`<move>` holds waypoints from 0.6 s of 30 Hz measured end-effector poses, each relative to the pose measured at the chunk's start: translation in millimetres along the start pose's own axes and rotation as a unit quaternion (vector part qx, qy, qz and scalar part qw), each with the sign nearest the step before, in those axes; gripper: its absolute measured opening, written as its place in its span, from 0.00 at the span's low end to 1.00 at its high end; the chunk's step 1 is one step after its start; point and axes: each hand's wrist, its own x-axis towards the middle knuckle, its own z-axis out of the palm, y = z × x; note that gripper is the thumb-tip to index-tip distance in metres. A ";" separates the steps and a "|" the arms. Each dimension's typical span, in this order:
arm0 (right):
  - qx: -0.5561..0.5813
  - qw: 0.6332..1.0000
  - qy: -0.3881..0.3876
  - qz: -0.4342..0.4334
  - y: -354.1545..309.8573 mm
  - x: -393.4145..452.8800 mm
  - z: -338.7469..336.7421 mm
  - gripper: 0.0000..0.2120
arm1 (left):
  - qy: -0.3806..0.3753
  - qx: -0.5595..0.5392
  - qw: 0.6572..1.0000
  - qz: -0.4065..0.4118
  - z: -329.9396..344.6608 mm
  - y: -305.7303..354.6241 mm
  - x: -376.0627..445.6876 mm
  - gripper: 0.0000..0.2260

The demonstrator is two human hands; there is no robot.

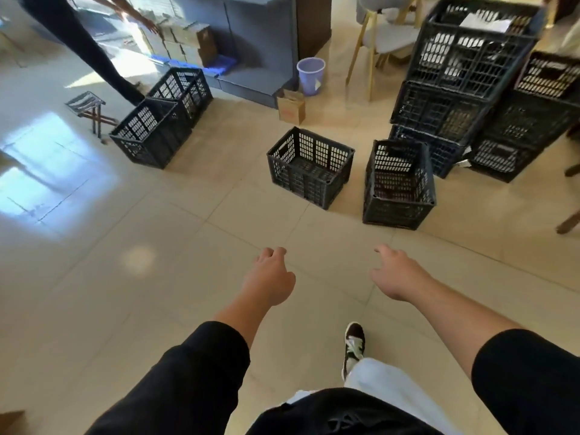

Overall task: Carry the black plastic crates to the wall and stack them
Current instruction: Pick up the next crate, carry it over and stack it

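1. The left hand (pixel 271 277) is stretched forward low in the middle of the frame, empty, fingers loosely curled and apart, touching nothing.
2. The right hand (pixel 397 273) reaches out just right of it, also empty, fingers spread and slack, hanging above the tiled floor (pixel 157 262).
3. Both forearms are bare, with black sleeves pushed up near the elbows; below them a dark-and-white shoe (pixel 354 343) steps forward on the floor.
4. Ahead of the hands, at frame centre, stands an empty black crate (pixel 309 167) on the floor, well apart from both hands.
5. Just right of it stands a second black crate (pixel 398 183), also empty and open-topped.
6. Behind that, in the upper right of the frame, a stack of black crates (pixel 464 76) rises several high, with papers lying in the top one; a lower stack (pixel 530 120) stands beside it at the right edge.
7. In the upper left, two more black crates (pixel 160 120) sit side by side on the floor, next to a small folding stool (pixel 88 109).
8. Another person's leg (pixel 91 54) and reaching arm show at the top left, near a pile of cardboard boxes (pixel 188 42).
9. A lilac waste bin (pixel 310 76) and a small carton (pixel 292 106) stand at top centre against a grey cabinet (pixel 251 32).
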 end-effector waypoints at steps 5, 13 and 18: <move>0.024 1.000 0.006 0.013 -10.4 95.7 -44.8 0.31 | -0.010 0.016 1.000 0.009 -33.9 35.5 98.4 0.28; -0.002 0.999 -0.023 -0.042 -81.2 227.3 -134.7 0.30 | 0.012 -0.010 0.999 -0.048 -110.3 60.6 210.3 0.28; -0.021 0.997 -0.044 -0.051 -136.0 298.4 -155.2 0.30 | 0.008 -0.007 0.998 -0.067 -152.6 35.8 277.3 0.28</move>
